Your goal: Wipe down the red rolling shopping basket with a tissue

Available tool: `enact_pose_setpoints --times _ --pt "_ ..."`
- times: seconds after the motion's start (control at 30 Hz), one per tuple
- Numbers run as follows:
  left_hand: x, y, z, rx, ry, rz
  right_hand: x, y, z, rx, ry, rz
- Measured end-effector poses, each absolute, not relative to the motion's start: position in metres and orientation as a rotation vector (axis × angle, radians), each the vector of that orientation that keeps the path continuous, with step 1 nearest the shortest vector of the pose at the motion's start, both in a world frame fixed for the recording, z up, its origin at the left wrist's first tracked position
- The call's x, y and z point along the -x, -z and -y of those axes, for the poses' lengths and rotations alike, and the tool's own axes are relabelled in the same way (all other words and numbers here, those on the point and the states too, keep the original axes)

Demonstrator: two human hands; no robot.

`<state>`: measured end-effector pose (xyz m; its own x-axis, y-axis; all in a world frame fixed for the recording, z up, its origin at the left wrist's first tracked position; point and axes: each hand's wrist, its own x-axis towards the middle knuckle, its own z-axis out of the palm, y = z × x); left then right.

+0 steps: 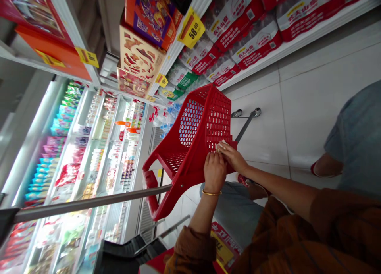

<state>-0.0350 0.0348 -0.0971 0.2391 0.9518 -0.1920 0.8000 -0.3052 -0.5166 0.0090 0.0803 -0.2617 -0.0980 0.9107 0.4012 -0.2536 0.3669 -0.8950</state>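
Observation:
The view is turned on its side, with the floor to the right. A red plastic shopping basket with perforated walls stands on a wheeled frame in a shop aisle. My left hand, with a gold bangle on the wrist, presses curled fingers against the basket's outer wall. Touching it, my right hand has its fingertips together on the same wall, at a small pale thing I cannot make out. Both arms have brown sleeves.
A grey metal bar crosses the lower left. Lit chiller shelves of packaged goods fill the left. Packs of bottled water and boxes line shelves at the top. Denim-clad legs are over the white tiled floor.

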Motion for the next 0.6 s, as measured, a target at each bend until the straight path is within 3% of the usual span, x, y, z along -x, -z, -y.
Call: enact_pose_setpoints --times 0.3,0.6 --pt "0.022 0.066 -0.05 1.696 -0.287 1.861 -0.008 0.249 -0.077 0.708 -1.045 1.317" --pt "0.028 0.067 -0.052 1.664 -0.319 1.813 -0.008 0.199 -0.083 0.634 -0.895 1.282"
